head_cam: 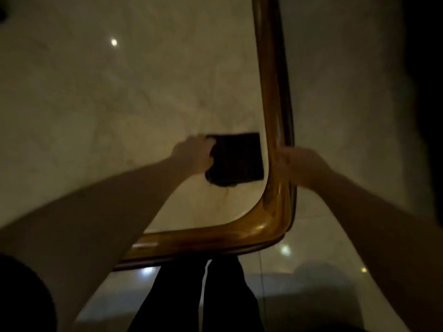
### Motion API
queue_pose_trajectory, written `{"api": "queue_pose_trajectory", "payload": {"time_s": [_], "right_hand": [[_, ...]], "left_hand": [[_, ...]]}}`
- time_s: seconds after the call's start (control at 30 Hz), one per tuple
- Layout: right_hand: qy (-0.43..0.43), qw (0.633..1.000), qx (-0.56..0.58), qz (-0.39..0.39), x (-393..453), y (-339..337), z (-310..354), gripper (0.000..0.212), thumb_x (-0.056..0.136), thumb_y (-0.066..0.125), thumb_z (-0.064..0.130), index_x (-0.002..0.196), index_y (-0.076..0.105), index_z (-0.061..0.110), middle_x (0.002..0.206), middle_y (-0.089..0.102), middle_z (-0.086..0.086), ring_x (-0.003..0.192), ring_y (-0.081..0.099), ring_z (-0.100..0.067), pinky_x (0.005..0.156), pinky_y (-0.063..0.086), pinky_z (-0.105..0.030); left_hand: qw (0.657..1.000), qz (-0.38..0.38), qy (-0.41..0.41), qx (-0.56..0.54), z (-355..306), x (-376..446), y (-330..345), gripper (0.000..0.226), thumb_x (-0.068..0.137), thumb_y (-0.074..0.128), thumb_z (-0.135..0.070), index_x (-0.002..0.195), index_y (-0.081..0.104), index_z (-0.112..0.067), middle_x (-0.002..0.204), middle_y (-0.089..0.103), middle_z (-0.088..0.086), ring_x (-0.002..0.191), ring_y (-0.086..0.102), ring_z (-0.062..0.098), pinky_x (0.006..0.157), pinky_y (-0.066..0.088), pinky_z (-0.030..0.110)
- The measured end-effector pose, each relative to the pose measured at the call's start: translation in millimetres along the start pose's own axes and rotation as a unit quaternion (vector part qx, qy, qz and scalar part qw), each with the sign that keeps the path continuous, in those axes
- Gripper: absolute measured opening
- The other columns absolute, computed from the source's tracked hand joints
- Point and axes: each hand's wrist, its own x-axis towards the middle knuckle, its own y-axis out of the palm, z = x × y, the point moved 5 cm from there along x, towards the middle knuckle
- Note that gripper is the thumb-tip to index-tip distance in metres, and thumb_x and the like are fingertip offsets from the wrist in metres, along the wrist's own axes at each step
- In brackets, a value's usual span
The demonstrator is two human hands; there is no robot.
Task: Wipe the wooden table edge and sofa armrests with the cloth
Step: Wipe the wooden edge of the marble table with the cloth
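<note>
The table has a pale marble top (pixel 148 97) framed by a glossy wooden edge (pixel 273 97) with a rounded near-right corner (pixel 271 224). My left hand (pixel 194 155) grips the left side of a dark square object (pixel 237 159) lying on the marble just inside the wooden edge. My right hand (pixel 302 164) is pressed against the outer side of the wooden edge, level with the dark object. Its fingers are curled over a pale, blurred cloth (pixel 280 161) on the wood. No sofa armrest is in view.
The light is dim and the picture blurred. My legs in dark trousers (pixel 203 295) stand at the table's near edge. Shiny pale floor tiles (pixel 323 259) reflecting ceiling lights lie to the right of and below the table. A dark mass (pixel 426 92) fills the far right.
</note>
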Motion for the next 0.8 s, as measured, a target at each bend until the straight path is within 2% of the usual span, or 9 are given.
{"api": "queue_pose_trajectory", "payload": {"time_s": [0.13,0.2,0.3,0.43,0.53,0.6,0.7,0.8], "right_hand": [[-0.019,0.998,0.015,-0.053,72,18,-9,0.050,0.087,0.060,0.031,0.134,0.048,0.018,0.130,0.055,-0.013,0.116,0.052,-0.032,0.089,0.041,-0.036],[-0.059,0.997,0.012,-0.048,99,33,-5,0.063,0.084,0.062,0.033,0.141,0.039,0.018,0.139,0.047,-0.011,0.126,0.043,-0.032,0.097,0.037,-0.038],[-0.074,0.995,-0.049,-0.035,124,45,-3,0.073,0.082,0.059,0.040,0.146,0.028,0.022,0.149,0.029,-0.008,0.134,0.021,-0.035,0.107,0.029,-0.050],[-0.091,0.988,-0.106,-0.071,133,46,7,0.066,0.082,0.060,0.045,0.138,0.037,0.020,0.138,0.035,-0.013,0.127,0.028,-0.036,0.099,0.036,-0.050],[-0.080,0.989,-0.098,-0.071,135,44,12,0.059,0.083,0.062,0.039,0.134,0.043,0.018,0.129,0.044,-0.017,0.121,0.038,-0.035,0.090,0.040,-0.043],[-0.069,0.990,-0.086,-0.086,135,41,15,0.048,0.084,0.062,0.034,0.126,0.053,0.011,0.121,0.050,-0.018,0.112,0.046,-0.034,0.081,0.042,-0.038],[-0.064,0.990,-0.081,-0.096,129,36,20,0.033,0.085,0.062,0.026,0.106,0.064,0.001,0.105,0.058,-0.019,0.089,0.056,-0.032,0.071,0.050,-0.038],[-0.054,0.995,-0.047,-0.070,113,33,21,0.025,0.084,0.061,0.019,0.104,0.062,0.004,0.101,0.059,-0.016,0.081,0.054,-0.026,0.070,0.051,-0.037]], "left_hand": [[0.997,-0.059,-0.001,-0.043,2,50,14,0.070,0.091,0.052,-0.037,0.148,0.016,-0.019,0.154,0.017,0.014,0.136,0.023,0.035,0.105,0.031,0.050],[0.997,-0.074,-0.005,-0.035,3,63,25,0.073,0.089,0.056,-0.037,0.147,0.017,-0.016,0.152,0.021,0.014,0.134,0.023,0.035,0.104,0.032,0.051],[0.992,-0.124,-0.014,0.022,1,67,29,0.063,0.085,0.060,-0.034,0.137,0.033,-0.011,0.138,0.034,0.018,0.123,0.032,0.039,0.095,0.039,0.053],[0.993,-0.112,-0.027,-0.029,-4,71,34,0.050,0.083,0.061,-0.028,0.127,0.043,-0.010,0.122,0.044,0.019,0.112,0.043,0.037,0.087,0.042,0.047],[0.991,-0.090,-0.045,-0.092,0,74,31,0.037,0.082,0.063,-0.023,0.115,0.051,-0.008,0.102,0.051,0.009,0.092,0.053,0.027,0.067,0.042,0.035],[0.989,-0.065,-0.045,-0.122,2,75,31,0.026,0.080,0.065,-0.018,0.103,0.058,-0.007,0.094,0.053,0.007,0.087,0.056,0.025,0.060,0.039,0.029],[0.985,-0.057,-0.030,-0.162,2,71,30,0.026,0.076,0.070,-0.015,0.098,0.057,-0.011,0.105,0.053,0.010,0.091,0.056,0.024,0.064,0.040,0.029],[0.986,-0.059,-0.006,-0.156,-4,56,25,0.019,0.078,0.067,-0.011,0.093,0.054,-0.013,0.102,0.056,0.007,0.088,0.053,0.019,0.067,0.037,0.027]]}}
